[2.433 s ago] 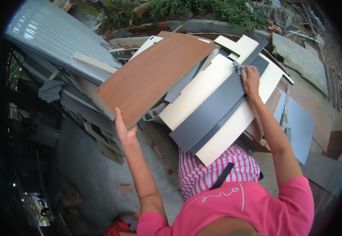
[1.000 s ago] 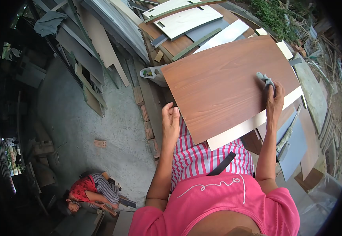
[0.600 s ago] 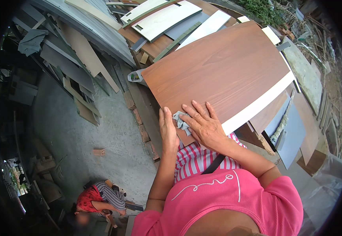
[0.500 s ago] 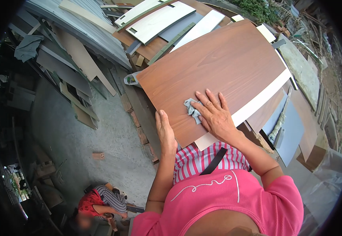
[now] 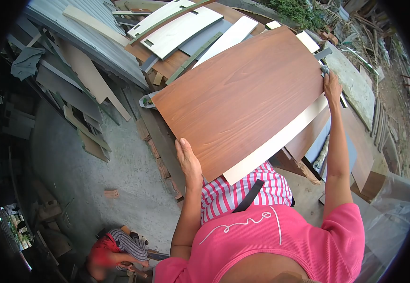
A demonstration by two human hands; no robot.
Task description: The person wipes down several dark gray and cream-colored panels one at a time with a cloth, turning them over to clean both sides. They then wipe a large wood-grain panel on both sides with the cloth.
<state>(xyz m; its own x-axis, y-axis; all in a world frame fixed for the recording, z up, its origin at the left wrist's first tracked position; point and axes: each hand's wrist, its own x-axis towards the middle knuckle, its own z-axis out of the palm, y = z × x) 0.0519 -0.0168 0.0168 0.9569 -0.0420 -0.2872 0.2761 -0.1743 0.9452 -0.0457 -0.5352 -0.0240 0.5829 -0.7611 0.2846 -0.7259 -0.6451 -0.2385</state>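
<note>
A brown wood-grain panel [image 5: 242, 99] lies tilted in front of me, over a pale board [image 5: 276, 141] whose strip shows along its near right side. My left hand [image 5: 188, 160] grips the panel's near left edge, thumb on top, other fingers partly hidden. At the far right edge of the panel is my right hand [image 5: 332, 87], its fingers closed round a small grey-blue cloth [image 5: 325, 70] pressed against that edge.
White slotted panels [image 5: 184, 28] and narrow strips lie beyond. Boards lean by corrugated metal sheets [image 5: 87, 42] at the left. A grey-blue board [image 5: 349, 155] is at the right. Another person [image 5: 115, 252] is low at the bottom left, near a brick [image 5: 111, 193].
My right hand has moved with the cloth from the panel's near part to its far right edge. My left hand still holds the near left edge.
</note>
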